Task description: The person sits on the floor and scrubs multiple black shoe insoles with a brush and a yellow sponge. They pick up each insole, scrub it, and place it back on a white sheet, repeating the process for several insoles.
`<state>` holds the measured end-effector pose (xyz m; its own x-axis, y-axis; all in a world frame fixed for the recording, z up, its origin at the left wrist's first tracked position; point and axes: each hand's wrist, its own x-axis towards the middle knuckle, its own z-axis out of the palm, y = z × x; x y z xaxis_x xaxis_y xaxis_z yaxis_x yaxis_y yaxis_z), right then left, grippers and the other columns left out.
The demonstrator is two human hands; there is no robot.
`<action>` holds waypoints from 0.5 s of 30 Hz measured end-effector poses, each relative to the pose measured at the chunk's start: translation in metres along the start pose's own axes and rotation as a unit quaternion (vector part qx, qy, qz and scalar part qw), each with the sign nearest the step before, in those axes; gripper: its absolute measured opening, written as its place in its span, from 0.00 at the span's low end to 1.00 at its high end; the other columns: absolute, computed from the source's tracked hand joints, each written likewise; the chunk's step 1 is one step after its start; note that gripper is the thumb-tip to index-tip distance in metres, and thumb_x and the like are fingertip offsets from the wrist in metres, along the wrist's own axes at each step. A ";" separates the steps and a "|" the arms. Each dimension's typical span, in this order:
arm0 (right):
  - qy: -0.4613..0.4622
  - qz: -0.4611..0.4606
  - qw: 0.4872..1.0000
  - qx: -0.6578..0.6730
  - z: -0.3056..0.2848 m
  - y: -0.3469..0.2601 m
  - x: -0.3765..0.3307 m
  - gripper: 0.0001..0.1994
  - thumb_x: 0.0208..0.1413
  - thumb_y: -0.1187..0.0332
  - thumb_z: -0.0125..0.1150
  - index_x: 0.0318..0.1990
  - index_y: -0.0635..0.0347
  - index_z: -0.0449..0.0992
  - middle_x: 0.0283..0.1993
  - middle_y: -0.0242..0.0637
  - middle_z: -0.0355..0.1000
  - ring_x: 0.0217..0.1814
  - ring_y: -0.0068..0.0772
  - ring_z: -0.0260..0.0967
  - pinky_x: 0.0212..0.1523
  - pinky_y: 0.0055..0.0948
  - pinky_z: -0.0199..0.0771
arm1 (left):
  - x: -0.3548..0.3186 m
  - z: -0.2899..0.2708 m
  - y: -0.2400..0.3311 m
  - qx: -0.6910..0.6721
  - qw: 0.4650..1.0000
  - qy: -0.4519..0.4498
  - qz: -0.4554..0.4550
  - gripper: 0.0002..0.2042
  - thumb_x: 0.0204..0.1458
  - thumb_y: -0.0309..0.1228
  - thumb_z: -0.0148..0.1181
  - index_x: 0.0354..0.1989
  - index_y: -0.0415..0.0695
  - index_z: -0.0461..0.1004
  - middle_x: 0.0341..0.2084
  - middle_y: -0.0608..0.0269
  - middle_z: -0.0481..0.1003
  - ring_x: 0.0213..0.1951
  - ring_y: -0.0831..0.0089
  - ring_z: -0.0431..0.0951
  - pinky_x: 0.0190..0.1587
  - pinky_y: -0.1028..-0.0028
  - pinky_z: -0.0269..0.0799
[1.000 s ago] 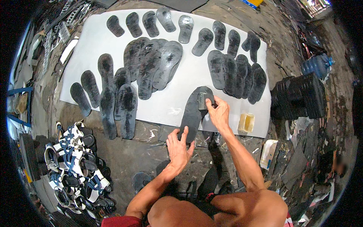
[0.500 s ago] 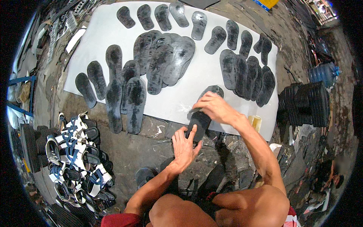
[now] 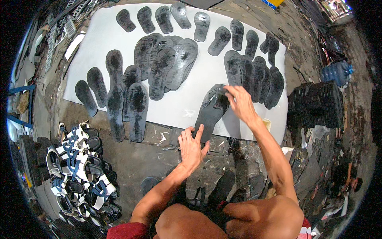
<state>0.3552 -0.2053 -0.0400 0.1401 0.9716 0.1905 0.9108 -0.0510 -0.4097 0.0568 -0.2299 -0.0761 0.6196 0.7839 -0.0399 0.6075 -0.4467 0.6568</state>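
Now | both hands (image 3: 215,123) on dark sole (image 3: 211,111); white sheet (image 3: 191,107) beneath

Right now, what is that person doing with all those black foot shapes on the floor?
A person crouches over a white sheet covered with dark shoe soles. The left hand presses down the near end of one sole at the sheet's edge, while the right hand rubs its far end. Other soles lie in rows and overlapping piles on the sheet. A heap of finished sandals sits on the person's left.
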 end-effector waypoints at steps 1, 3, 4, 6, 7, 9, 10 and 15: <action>0.017 0.006 1.000 -0.005 0.004 0.002 0.009 0.17 0.64 0.76 0.68 0.60 0.60 0.81 0.49 0.54 0.79 0.52 0.62 0.77 0.55 0.54 0.79 | 0.000 -0.003 0.000 -0.008 1.000 -0.005 -0.001 0.39 0.55 0.38 0.77 0.76 0.44 0.71 0.63 0.42 0.68 0.62 0.45 0.68 0.62 0.50 0.64; 0.023 0.008 1.000 0.000 0.009 -0.005 0.000 0.17 0.64 0.77 0.66 0.60 0.61 0.82 0.49 0.53 0.80 0.51 0.62 0.77 0.54 0.53 0.79 | 0.000 -0.007 0.002 -0.028 1.000 -0.013 -0.001 0.37 0.55 0.36 0.76 0.76 0.43 0.71 0.63 0.42 0.69 0.63 0.46 0.69 0.63 0.49 0.64; 0.016 -0.001 1.000 -0.007 0.019 -0.012 -0.014 0.17 0.64 0.78 0.67 0.60 0.61 0.82 0.50 0.52 0.80 0.50 0.60 0.77 0.53 0.52 0.79 | -0.002 -0.009 -0.001 -0.059 0.998 0.001 -0.011 0.36 0.55 0.33 0.74 0.75 0.42 0.72 0.63 0.43 0.70 0.63 0.45 0.69 0.64 0.50 0.65; -0.016 -0.006 1.000 0.012 0.033 -0.042 -0.051 0.18 0.63 0.77 0.66 0.61 0.61 0.82 0.50 0.51 0.80 0.51 0.59 0.77 0.52 0.50 0.79 | -0.009 -0.010 -0.013 -0.122 0.992 0.031 -0.031 0.34 0.56 0.27 0.70 0.74 0.40 0.72 0.63 0.43 0.72 0.63 0.45 0.70 0.66 0.50 0.66; -0.043 -0.003 0.998 0.034 0.034 -0.066 -0.075 0.19 0.63 0.76 0.64 0.61 0.61 0.82 0.50 0.51 0.80 0.51 0.59 0.77 0.52 0.50 0.80 | -0.011 -0.009 -0.021 -0.129 0.991 0.028 -0.028 0.33 0.55 0.25 0.67 0.74 0.40 0.73 0.63 0.43 0.73 0.63 0.45 0.70 0.66 0.50 0.66; -0.093 -0.020 0.994 0.044 0.033 -0.103 -0.124 0.21 0.60 0.76 0.66 0.62 0.61 0.82 0.50 0.48 0.79 0.51 0.56 0.77 0.51 0.49 0.80 | -0.012 -0.007 -0.037 -0.150 0.988 0.020 -0.012 0.33 0.54 0.20 0.62 0.73 0.39 0.74 0.64 0.44 0.74 0.64 0.45 0.71 0.68 0.51 0.67; -0.100 -0.027 0.993 0.059 0.029 -0.116 -0.137 0.20 0.61 0.75 0.67 0.62 0.61 0.82 0.49 0.47 0.79 0.51 0.55 0.78 0.51 0.49 0.81 | -0.010 -0.008 -0.038 -0.168 0.986 0.023 -0.006 0.33 0.51 0.16 0.59 0.71 0.37 0.75 0.61 0.43 0.73 0.62 0.44 0.71 0.68 0.51 0.68; -0.033 0.273 0.942 0.193 0.006 -0.114 -0.067 0.17 0.68 0.71 0.66 0.62 0.62 0.81 0.49 0.53 0.82 0.55 0.61 0.78 0.56 0.50 0.81 | -0.011 -0.017 -0.028 -0.124 0.991 0.028 -0.044 0.37 0.49 0.26 0.74 0.72 0.38 0.72 0.57 0.44 0.72 0.61 0.45 0.70 0.68 0.50 0.69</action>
<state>0.2396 -0.2631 -0.0110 0.5108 0.8378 -0.1929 0.4998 -0.4719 -0.7263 0.0244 -0.2188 -0.0810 0.5370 0.8408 -0.0679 0.5125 -0.2613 0.8180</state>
